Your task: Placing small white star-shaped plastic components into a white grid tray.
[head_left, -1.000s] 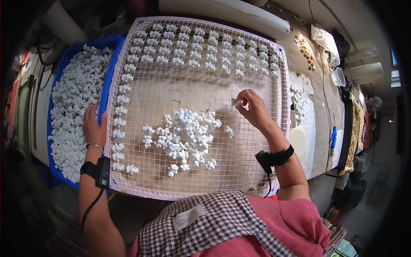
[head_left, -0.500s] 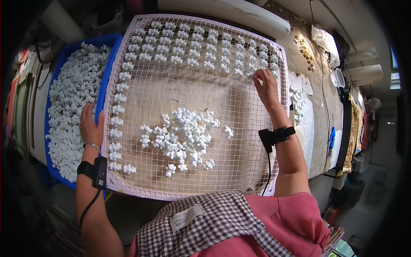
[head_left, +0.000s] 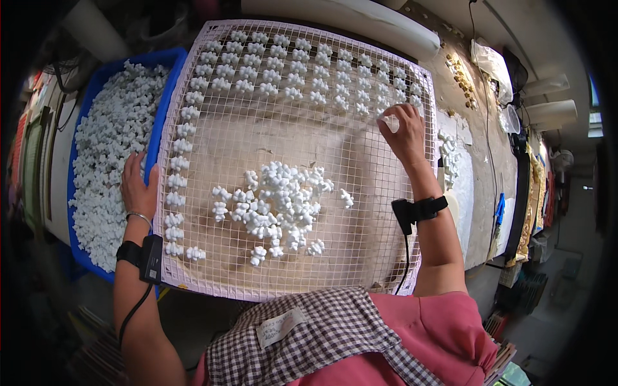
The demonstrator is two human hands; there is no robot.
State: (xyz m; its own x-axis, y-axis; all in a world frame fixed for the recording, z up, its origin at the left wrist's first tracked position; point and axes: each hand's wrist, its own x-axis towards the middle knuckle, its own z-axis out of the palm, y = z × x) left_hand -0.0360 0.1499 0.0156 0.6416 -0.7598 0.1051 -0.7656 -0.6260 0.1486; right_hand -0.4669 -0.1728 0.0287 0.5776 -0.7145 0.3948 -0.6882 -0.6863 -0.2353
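Note:
A pink-framed wire mesh tray [head_left: 360, 257] lies in front of me. Small white moulded pieces stand in rows [head_left: 302, 71] along its far side and down its left edge. A loose heap of the same white pieces [head_left: 273, 206] lies in its middle. My right hand [head_left: 402, 132] is at the right end of the far rows, fingertips pinched on one white piece [head_left: 383, 117] on the mesh. My left hand [head_left: 136, 188] rests on the rim of a blue bin [head_left: 161, 116], holding nothing that I can see, fingers apart.
The blue bin at my left is full of white pieces [head_left: 106, 154]. A white tube [head_left: 347, 19] lies beyond the tray. More white pieces [head_left: 449, 157] sit on the bench at the right, with small brown items [head_left: 460, 71] farther back.
My right hand has moved from the middle of the tray, by the heap, up and right to the end of the far rows. My left hand has stayed on the bin rim.

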